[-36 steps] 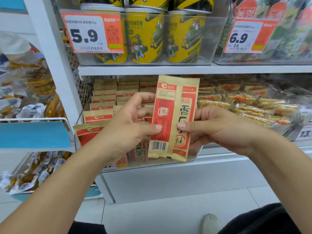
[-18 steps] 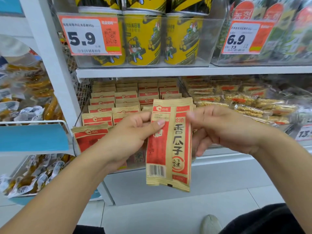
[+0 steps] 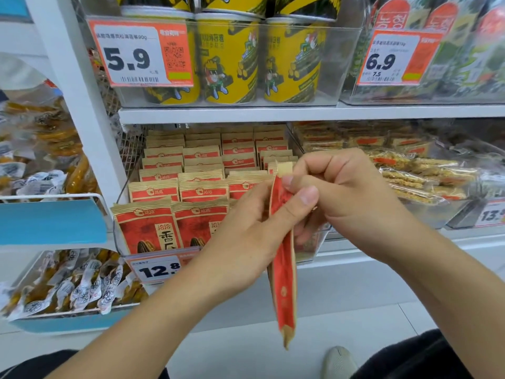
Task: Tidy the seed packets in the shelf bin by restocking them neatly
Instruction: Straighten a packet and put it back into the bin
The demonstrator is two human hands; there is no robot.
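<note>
Now that the seed packet (image 3: pixel 282 269) has turned from face-on to edge-on, it looks ready to slot back into the shelf bin (image 3: pixel 120 192)
It hangs upright before the bin's right side, where the front row looks short; left hand (image 3: pixel 246 242) pinches its upper part, thumb over the top, while right hand (image 3: pixel 341 192) curls round the top edge, both grips holding the packet

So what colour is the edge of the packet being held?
Red with tan borders, on the seed packet; head view.
</note>
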